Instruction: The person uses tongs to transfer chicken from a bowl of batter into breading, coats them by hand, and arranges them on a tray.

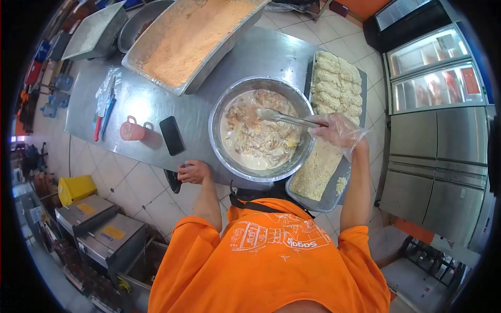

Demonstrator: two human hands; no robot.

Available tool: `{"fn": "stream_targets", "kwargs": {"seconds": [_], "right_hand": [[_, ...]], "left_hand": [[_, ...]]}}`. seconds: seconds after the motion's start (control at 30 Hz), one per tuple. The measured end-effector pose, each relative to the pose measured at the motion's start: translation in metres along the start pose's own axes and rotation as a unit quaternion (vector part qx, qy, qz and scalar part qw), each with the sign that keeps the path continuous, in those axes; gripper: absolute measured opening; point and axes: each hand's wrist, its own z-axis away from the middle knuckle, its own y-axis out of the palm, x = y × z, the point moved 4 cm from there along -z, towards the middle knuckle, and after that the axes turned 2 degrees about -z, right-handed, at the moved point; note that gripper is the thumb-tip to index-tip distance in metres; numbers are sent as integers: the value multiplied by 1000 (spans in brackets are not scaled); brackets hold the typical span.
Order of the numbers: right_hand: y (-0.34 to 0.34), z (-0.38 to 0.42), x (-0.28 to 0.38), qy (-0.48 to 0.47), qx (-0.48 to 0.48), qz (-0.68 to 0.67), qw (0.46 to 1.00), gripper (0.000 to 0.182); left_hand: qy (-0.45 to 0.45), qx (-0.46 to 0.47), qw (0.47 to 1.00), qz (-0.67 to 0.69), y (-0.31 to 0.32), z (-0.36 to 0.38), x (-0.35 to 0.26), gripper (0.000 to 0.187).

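Observation:
My right hand (336, 134), in a clear plastic glove, grips metal tongs (287, 118). Their far ends reach over a large steel bowl (298, 96) of milky batter with pieces of what looks like meat (261, 138) in it. Beneath and beside this hand lies a grey tray (334, 200) with rows of crumb-coated pieces (336, 83). My left hand (194, 172) is bare and rests at the table's front edge. Its fingers curl at a black object (172, 180), whose kind I cannot make out. A black phone (172, 135) lies just beyond that hand.
A deep metal pan (209, 78) of orange-tinted crumbs or flour stands at the back of the steel table (266, 52). A pink cup (132, 130) and a red-handled knife (98, 125) lie to the left. Steel fridges (436, 141) stand off to the right.

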Motion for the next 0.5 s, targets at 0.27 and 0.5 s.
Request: {"fn": "stream_targets", "kwargs": {"seconds": [0.27, 0.5], "right_hand": [[22, 0, -1, 108, -120, 123, 979, 39], [102, -34, 3, 40, -103, 229, 967, 36]], "left_hand": [[6, 3, 1000, -5, -5, 0, -2, 28], [2, -9, 1000, -1, 5, 0, 4, 28]]}}
